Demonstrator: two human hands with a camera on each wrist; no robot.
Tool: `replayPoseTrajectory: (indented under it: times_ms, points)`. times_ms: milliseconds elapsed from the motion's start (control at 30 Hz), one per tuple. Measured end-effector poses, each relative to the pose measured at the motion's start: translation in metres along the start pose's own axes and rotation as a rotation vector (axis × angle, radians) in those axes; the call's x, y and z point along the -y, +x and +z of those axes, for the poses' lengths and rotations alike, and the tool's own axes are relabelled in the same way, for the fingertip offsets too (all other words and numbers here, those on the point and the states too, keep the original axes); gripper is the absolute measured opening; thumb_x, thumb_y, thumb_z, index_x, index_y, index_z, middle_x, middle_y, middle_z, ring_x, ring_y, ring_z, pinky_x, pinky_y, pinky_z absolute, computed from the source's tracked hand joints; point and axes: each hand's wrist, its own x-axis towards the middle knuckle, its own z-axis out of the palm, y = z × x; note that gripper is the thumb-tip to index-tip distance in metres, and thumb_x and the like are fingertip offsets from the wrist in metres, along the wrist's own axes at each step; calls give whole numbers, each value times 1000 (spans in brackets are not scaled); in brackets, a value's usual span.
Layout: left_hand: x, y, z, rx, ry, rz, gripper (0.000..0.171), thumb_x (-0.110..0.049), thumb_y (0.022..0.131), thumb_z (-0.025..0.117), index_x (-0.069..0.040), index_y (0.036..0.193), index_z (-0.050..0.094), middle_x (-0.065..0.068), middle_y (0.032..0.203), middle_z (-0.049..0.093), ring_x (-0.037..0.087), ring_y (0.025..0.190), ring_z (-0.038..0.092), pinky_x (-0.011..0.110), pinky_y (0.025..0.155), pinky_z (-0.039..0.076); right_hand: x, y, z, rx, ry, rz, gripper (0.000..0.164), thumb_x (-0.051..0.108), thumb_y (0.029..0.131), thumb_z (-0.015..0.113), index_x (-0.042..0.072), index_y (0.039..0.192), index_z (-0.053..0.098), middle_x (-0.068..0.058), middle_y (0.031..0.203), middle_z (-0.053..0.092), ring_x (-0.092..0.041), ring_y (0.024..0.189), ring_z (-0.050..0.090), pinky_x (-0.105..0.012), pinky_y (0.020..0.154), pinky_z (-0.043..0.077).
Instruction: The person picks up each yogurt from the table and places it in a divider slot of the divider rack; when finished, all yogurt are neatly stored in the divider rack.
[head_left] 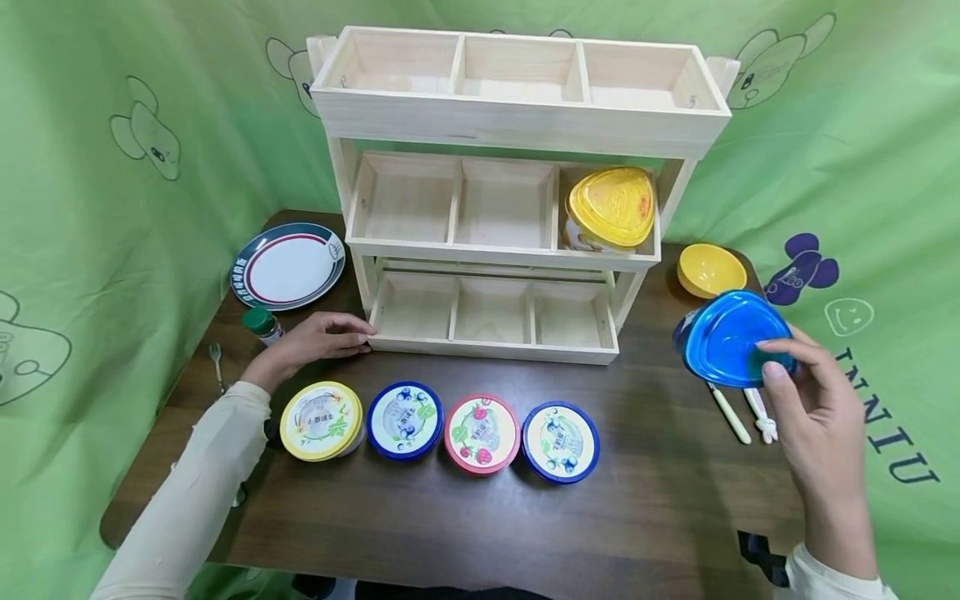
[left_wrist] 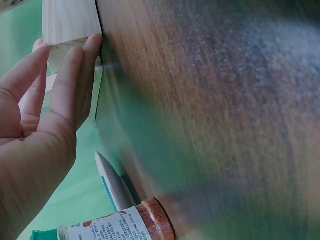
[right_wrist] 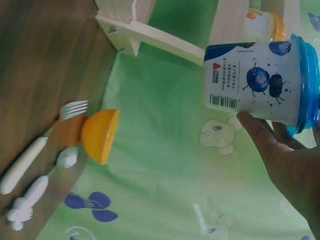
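My right hand (head_left: 821, 417) holds a tub with a blue lid (head_left: 731, 337) up over the right side of the table, thumb on the lid. In the right wrist view the tub's white wall (right_wrist: 245, 80) shows blueberry figures and a barcode. My left hand (head_left: 318, 342) touches the front left corner of the wooden shelf rack (head_left: 517, 121) with extended fingertips, at its lowest tier. A tub with a yellow lid (head_left: 611, 208) stands in the middle tier's right compartment. Beside the left hand is a green-capped spice jar (head_left: 262, 323).
Along the front stand a yellow-lidded tub (head_left: 321, 421), a blue-lidded tub (head_left: 405, 421), a pink-lidded tub (head_left: 482, 433) and another blue-lidded tub (head_left: 561, 442). A plate (head_left: 288, 267) and fork (head_left: 217, 362) lie left. A yellow bowl (head_left: 711, 271) and white-handled cutlery (head_left: 729, 412) sit right.
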Motion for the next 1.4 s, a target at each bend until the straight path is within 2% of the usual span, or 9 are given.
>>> replayPoseTrajectory:
  times_ms: [233,333,467,600,800,933,1067,1200,1400]
  points:
    - [-1,-1,0,-7,0,-6,34,-17,112,64,-1,142,67,21,139,65,29,123,69,29,100,61,7,17,18,102,116,-23,30,-19,98,58,-22,127,62,-18,155,57,-19,132,63,-17,103,54]
    - [-2,0,0,-3,-1,2,34,-17,112,63,0,142,67,22,139,65,28,122,70,29,100,61,11,21,30,149,76,-27,33,-21,95,59,-19,128,64,-17,154,57,-19,132,61,-17,102,53]
    - [-4,-1,0,-9,-10,5,34,-18,112,64,-1,141,68,21,138,66,25,120,71,30,99,61,16,25,47,214,-53,-68,37,-22,92,62,-16,128,64,-16,157,56,-21,134,58,-15,102,52]
    - [-4,-1,0,-5,-25,10,34,-16,112,63,0,142,67,21,139,65,26,120,71,30,100,61,21,30,63,253,-71,-86,38,-23,91,62,-16,128,63,-16,159,54,-22,136,57,-15,103,53]
    - [-1,-1,-1,-5,-26,4,34,-15,112,63,1,142,66,22,138,65,28,122,71,28,100,61,28,39,84,301,-120,-159,39,-20,89,67,-8,127,68,-8,160,55,-16,132,59,-10,95,54]
    - [-1,-2,0,-7,-23,7,34,-15,112,63,1,142,66,22,137,66,27,121,71,28,99,61,35,43,97,336,-43,-128,34,-18,93,63,-10,126,67,-9,160,55,-20,140,56,-16,105,53]
    - [-1,-2,0,-3,-29,15,34,-15,112,63,2,142,66,22,137,66,26,120,72,29,99,61,43,48,111,362,32,-124,28,-16,97,60,-10,123,68,-13,159,55,-25,143,54,-19,108,52]
    - [0,-2,0,-9,-43,0,34,-14,112,63,2,142,66,22,137,66,26,120,72,29,100,61,50,53,123,388,34,-149,27,-14,98,61,-8,123,70,-13,158,56,-26,140,56,-20,107,54]
    - [4,1,3,-10,-67,5,34,-14,112,63,3,142,66,22,137,66,21,117,73,29,100,61,53,61,131,395,60,-194,23,-10,99,62,-14,121,67,-17,157,56,-30,141,55,-21,104,56]
